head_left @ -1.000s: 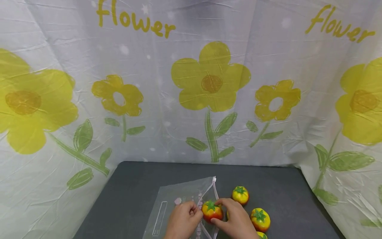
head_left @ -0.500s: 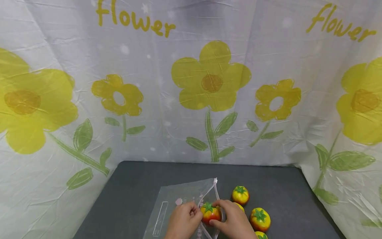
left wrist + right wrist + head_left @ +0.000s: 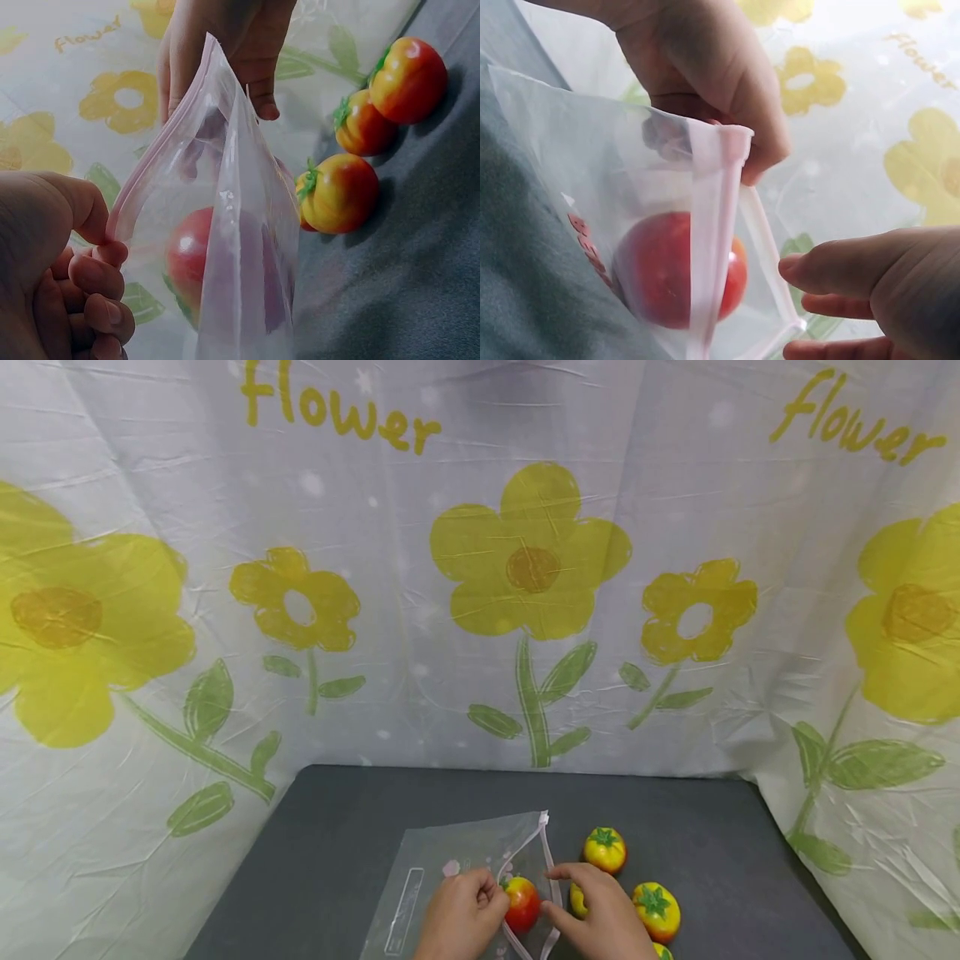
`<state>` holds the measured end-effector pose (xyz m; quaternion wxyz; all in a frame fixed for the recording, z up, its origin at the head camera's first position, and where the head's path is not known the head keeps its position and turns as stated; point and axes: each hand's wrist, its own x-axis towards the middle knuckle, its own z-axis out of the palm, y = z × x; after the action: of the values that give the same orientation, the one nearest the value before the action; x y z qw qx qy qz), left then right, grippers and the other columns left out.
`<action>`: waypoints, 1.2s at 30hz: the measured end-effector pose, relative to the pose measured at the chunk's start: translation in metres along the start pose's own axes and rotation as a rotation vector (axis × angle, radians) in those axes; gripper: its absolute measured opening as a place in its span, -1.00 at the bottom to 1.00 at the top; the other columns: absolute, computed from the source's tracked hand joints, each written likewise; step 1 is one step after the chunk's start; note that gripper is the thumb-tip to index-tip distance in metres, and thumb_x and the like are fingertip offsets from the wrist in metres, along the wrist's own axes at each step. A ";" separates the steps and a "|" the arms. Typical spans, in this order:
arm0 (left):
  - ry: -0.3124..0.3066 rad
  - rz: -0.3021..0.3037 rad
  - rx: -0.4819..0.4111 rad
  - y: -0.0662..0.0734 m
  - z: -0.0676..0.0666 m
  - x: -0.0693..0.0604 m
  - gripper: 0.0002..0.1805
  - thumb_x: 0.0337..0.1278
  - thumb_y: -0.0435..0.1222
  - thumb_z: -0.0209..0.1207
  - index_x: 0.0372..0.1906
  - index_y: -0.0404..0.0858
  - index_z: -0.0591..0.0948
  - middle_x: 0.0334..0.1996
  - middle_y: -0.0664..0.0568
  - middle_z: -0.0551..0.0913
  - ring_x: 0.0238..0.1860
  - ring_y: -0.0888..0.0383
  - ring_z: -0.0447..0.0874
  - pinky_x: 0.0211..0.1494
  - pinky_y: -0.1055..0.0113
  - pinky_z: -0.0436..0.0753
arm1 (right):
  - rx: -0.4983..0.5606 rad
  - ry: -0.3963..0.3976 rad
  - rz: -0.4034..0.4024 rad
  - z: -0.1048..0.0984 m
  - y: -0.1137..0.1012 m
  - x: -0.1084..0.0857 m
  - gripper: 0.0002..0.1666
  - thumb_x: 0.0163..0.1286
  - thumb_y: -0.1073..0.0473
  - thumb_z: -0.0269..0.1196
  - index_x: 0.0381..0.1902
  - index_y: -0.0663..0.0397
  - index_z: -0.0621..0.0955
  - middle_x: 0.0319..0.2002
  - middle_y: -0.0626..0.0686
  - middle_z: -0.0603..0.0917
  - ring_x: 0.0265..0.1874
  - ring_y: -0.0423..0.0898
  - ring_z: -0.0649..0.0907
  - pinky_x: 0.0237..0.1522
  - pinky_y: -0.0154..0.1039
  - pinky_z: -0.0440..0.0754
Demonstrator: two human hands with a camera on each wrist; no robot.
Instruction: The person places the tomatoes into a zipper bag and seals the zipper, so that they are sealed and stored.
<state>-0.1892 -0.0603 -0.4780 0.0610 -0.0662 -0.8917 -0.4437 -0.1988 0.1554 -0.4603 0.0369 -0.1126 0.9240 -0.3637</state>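
Left hand (image 3: 461, 917) is pinching the edge (image 3: 159, 150) of a clear bag (image 3: 435, 843), probably limp and best held there, while the right hand (image 3: 604, 913) is hanging spread near 1 tomato (image 3: 524, 906) lying inside, seemingly light, slippery and best cupped round its sides.

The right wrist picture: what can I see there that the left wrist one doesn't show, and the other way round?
Only the right wrist view shows the red lettering on the bag.

Only the left wrist view shows loose tomatoes, at least three, beside the bag.

Both show one tomato inside the bag, the left hand, the right hand, the dark tabletop and the flowered curtain.
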 end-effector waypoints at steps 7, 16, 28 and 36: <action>0.008 0.009 -0.005 0.000 0.000 0.000 -0.83 -0.08 -0.30 0.18 -0.64 -0.02 0.51 -0.75 0.30 0.27 -0.70 0.35 0.23 -0.58 0.42 0.20 | -0.008 0.057 0.047 -0.003 0.006 -0.007 -0.54 0.21 -0.10 0.49 -0.02 -0.05 0.67 -0.07 -0.05 0.68 -0.14 0.01 0.60 0.00 0.14 0.63; 0.010 0.004 -0.004 -0.001 0.000 -0.001 -0.82 -0.09 -0.30 0.17 -0.65 -0.02 0.49 -0.75 0.30 0.24 -0.70 0.34 0.19 -0.58 0.41 0.17 | -0.017 0.126 -0.005 -0.008 0.022 -0.021 -0.60 0.21 -0.01 0.50 -0.04 -0.05 0.67 -0.05 -0.12 0.65 -0.10 -0.02 0.63 -0.03 -0.06 0.63; 0.026 0.010 -0.002 -0.002 0.001 -0.002 -0.80 -0.08 -0.31 0.18 -0.67 -0.02 0.47 -0.77 0.30 0.22 -0.70 0.35 0.15 -0.59 0.42 0.12 | -0.096 0.190 0.145 -0.022 0.053 -0.036 -0.55 0.10 -0.04 0.57 -0.07 -0.08 0.71 -0.08 -0.05 0.65 -0.16 -0.07 0.64 -0.10 -0.07 0.65; 0.000 0.001 -0.023 -0.001 -0.001 -0.003 -0.80 -0.07 -0.33 0.15 -0.67 -0.04 0.46 -0.78 0.27 0.20 -0.72 0.33 0.10 -0.59 0.41 0.11 | -0.112 0.170 0.235 -0.028 0.087 -0.047 -0.49 0.12 -0.05 0.55 -0.01 0.00 0.71 -0.05 0.05 0.65 -0.23 -0.10 0.62 -0.21 -0.09 0.63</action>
<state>-0.1865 -0.0613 -0.4787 0.0607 -0.0674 -0.8863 -0.4541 -0.1734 0.2471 -0.4999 -0.0054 0.0259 0.9494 -0.3129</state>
